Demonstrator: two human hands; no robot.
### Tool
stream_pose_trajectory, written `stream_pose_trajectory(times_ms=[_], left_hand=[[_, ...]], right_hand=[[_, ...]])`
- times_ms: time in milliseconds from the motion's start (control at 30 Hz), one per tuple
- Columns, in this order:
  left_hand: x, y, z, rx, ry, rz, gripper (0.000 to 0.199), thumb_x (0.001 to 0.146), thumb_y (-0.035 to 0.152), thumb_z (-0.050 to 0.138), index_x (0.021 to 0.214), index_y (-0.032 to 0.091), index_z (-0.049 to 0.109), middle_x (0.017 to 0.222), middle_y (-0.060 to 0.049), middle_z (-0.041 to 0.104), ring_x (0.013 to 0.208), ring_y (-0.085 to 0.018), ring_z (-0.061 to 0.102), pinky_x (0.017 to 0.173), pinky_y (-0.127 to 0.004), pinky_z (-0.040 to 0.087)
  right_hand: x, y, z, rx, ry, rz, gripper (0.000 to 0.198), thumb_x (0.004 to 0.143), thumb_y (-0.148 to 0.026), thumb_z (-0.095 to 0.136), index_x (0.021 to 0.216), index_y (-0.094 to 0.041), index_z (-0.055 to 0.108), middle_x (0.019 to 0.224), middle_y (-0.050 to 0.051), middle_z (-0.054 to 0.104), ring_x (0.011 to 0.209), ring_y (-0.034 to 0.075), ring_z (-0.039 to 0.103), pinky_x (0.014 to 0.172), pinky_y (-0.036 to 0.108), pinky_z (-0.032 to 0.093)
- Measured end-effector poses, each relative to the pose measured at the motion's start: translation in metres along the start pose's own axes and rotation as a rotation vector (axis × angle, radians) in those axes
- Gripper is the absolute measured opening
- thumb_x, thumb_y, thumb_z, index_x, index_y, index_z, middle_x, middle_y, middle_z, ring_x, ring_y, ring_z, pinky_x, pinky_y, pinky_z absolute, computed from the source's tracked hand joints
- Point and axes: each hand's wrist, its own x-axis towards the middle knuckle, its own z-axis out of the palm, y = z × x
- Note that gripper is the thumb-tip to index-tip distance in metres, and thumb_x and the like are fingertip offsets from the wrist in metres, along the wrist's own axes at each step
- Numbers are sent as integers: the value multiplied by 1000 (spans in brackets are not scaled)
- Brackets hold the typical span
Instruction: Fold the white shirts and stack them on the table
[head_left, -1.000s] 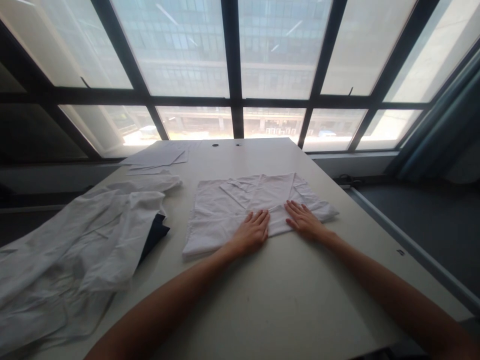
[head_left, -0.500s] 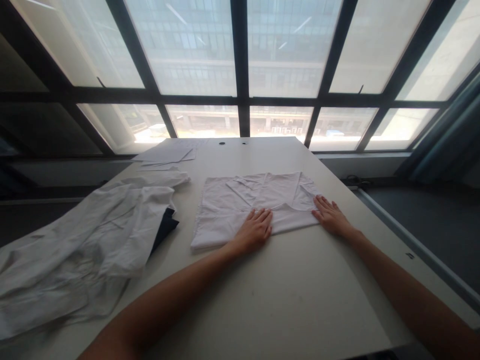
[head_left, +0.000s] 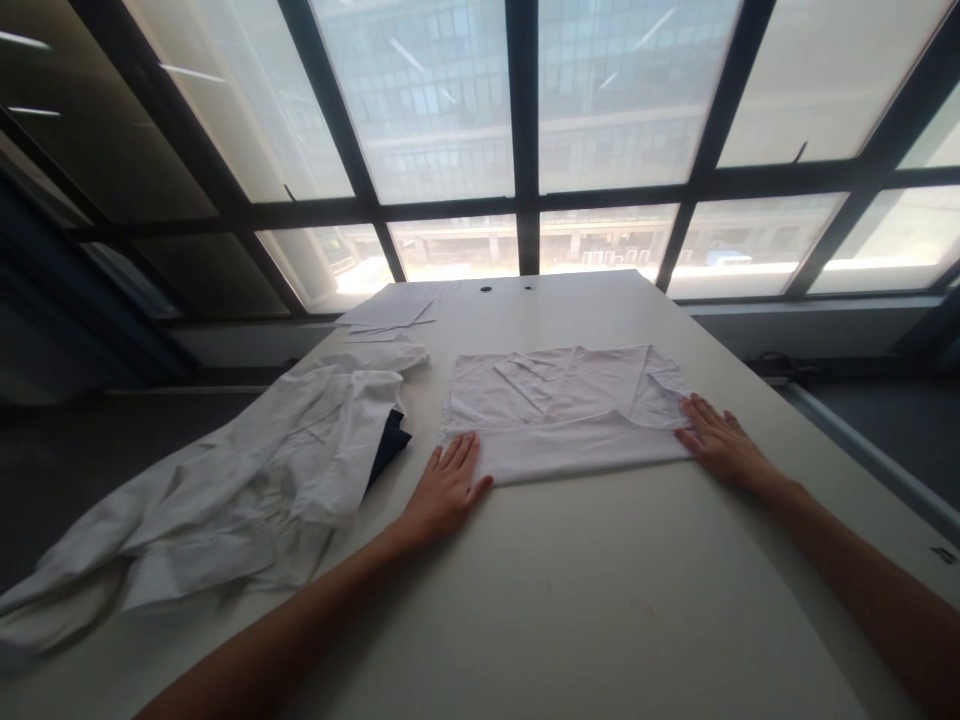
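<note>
Working remotely, I have the left hand (head_left: 444, 492) flat, thumb out, on the near left corner of the folded white cloth (head_left: 577, 400) and the right hand (head_left: 721, 440) flat on its right edge, neither gripping anything; the cloth lies between and just beyond them, a crumpled white garment (head_left: 285, 470) to their left

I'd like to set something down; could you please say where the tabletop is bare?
The tabletop is bare between the forearms, nearer than the folded white cloth, and beyond it, up to two dark spots. Its left is crowded with a rumpled garment and papers.
</note>
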Motion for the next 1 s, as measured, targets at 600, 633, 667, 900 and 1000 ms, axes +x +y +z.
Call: stream_pose_trajectory(times_ms=[600,633,667,900,1000], left_hand=[[-34,-28,-14,32,-77,280,74,103,62,31,163,23,11,166,-7,20,154,-29,17,124,-48,14],[-37,-30,-13,36,-70,299,74,103,61,32,163,24,9,166,-7,19,154,-29,18,124,-47,14],[-41,-31,-13,39,-61,317,75,103,61,34,163,25,6,166,-7,19,154,-29,19,124,-47,14],[-72,-38,-21,40,-39,416,80,100,59,45,163,27,7,165,-7,25,151,-30,28,122,-46,25],[-70,-38,-27,15,-22,398,66,102,54,45,160,30,26,160,-4,37,146,-28,39,120,-45,31]], right_hand=[[-15,-5,-4,-57,-53,77,73,101,-52,15,160,-9,25,165,14,24,153,26,20,123,51,18],[-20,-5,-5,-65,-56,78,73,101,-52,15,160,-9,25,165,14,25,153,26,20,123,51,19],[-26,-6,-6,-74,-59,81,73,101,-52,15,160,-9,25,165,14,25,153,26,20,123,50,19],[-80,-9,-9,-105,-71,151,71,100,-52,22,159,-12,29,164,14,28,152,29,23,121,54,23],[-79,-8,-19,-76,-32,153,67,102,-49,22,158,-13,32,161,15,34,151,30,27,120,57,24]])
